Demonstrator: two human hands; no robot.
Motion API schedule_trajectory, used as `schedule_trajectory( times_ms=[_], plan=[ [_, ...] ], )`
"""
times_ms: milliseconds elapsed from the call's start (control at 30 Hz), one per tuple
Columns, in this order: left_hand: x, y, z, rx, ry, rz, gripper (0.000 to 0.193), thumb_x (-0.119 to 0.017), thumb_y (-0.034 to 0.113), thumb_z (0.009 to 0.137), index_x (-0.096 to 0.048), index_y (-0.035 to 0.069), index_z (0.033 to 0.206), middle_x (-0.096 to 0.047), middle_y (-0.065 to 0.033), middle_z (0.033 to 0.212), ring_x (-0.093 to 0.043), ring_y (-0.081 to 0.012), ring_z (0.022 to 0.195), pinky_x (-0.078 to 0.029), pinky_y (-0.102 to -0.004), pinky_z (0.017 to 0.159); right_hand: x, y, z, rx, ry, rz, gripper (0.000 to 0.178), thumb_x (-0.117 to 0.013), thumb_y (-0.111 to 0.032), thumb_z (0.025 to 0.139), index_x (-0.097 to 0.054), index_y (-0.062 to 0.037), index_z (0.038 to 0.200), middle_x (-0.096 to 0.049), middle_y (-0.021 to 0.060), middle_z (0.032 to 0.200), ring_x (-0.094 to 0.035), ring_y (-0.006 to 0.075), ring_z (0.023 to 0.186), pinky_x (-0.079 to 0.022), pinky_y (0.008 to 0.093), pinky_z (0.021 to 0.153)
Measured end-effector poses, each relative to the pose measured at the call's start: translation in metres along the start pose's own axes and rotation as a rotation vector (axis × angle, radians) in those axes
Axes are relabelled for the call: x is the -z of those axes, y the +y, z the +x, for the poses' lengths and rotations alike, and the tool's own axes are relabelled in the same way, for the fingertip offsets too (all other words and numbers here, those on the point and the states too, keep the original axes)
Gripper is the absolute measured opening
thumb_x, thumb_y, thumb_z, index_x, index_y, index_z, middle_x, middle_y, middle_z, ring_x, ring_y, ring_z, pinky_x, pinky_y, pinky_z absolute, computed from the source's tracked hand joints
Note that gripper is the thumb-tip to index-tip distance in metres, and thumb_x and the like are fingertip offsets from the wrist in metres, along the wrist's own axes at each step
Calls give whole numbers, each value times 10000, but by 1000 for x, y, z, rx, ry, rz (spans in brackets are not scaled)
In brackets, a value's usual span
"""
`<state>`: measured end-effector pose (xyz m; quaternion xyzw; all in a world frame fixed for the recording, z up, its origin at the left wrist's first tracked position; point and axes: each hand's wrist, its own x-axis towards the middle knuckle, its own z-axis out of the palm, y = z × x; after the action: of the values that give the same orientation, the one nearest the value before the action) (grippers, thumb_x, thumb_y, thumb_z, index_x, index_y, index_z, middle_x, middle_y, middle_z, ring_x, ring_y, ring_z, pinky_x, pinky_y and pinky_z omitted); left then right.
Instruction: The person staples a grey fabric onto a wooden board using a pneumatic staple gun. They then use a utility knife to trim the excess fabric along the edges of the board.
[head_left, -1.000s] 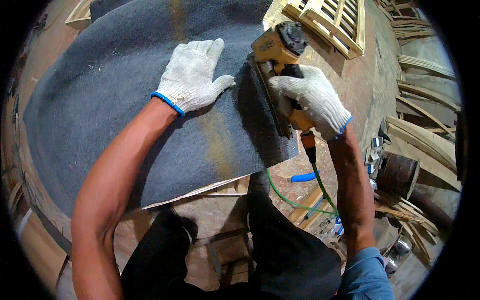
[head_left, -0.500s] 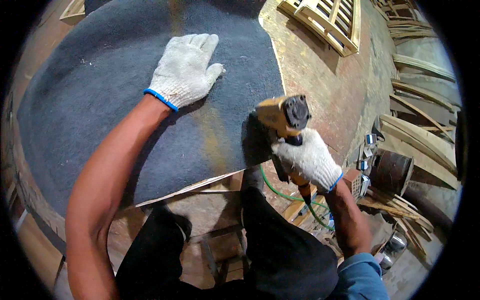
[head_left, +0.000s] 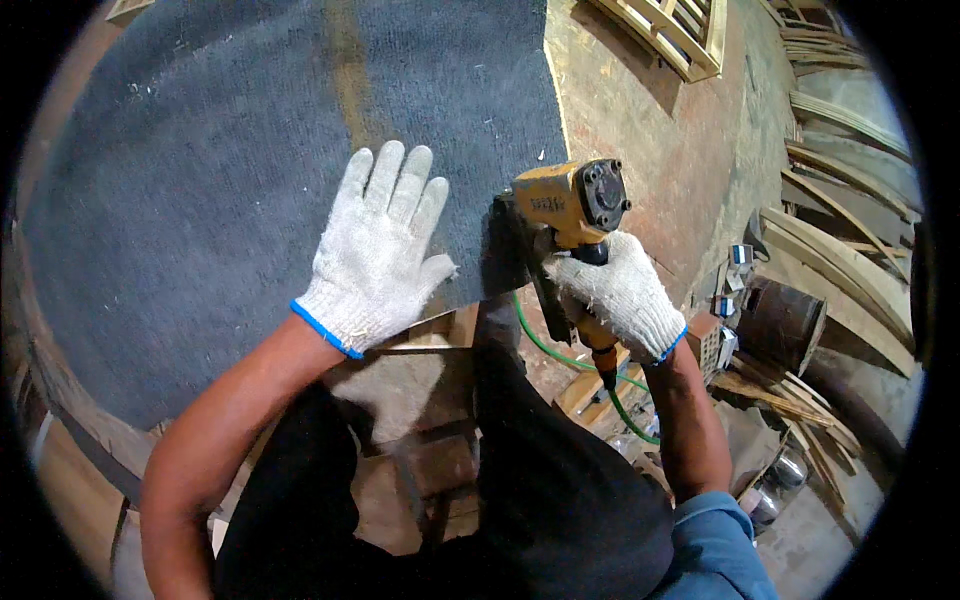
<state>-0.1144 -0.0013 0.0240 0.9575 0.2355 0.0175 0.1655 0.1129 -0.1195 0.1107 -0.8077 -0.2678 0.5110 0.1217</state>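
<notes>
We cannot see most fingers of the right hand (head_left: 622, 304), closed around the yellow tool (head_left: 552, 202), nor the far end of the grey fabric (head_left: 220, 190), cut off above. The left hand (head_left: 378, 245) lies open on the fabric, left of the tool.

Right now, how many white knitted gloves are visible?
2: one glove on the left hand, over the dark grey fabric sheet; one on the right hand, gripping the yellow and black handheld tool.
</notes>
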Motion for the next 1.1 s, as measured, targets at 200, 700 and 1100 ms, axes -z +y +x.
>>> schedule_trajectory(
  times_ms=[200,700,1100],
  plan=[
    [-12,-7,-6,-36,42,22,768,-668,498,866,-509,38,1460,-342,-251,1597,-251,-421,1512,-131,-567,1258,0,10,-18,32,-36,53,357,-758,-256,871,-709,-21,1136,-741,64,905,-648,121,826,-540,336,788],
    [-14,-9,-6,-62,68,-1,765,-688,444,857,-490,24,1466,-349,-258,1587,-261,-434,1504,-141,-568,1253,-37,56,-49,-7,-11,-38,321,-745,-197,851,-713,-47,1134,-765,136,947,-727,269,861,-563,389,801],
    [-7,-6,-5,-57,57,-13,756,-693,422,852,-498,3,1451,-349,-271,1584,-265,-457,1497,-138,-578,1251,-14,72,-51,-18,154,117,308,-753,-132,854,-709,20,1118,-733,54,892,-643,116,764,-539,311,681]
  ],
)
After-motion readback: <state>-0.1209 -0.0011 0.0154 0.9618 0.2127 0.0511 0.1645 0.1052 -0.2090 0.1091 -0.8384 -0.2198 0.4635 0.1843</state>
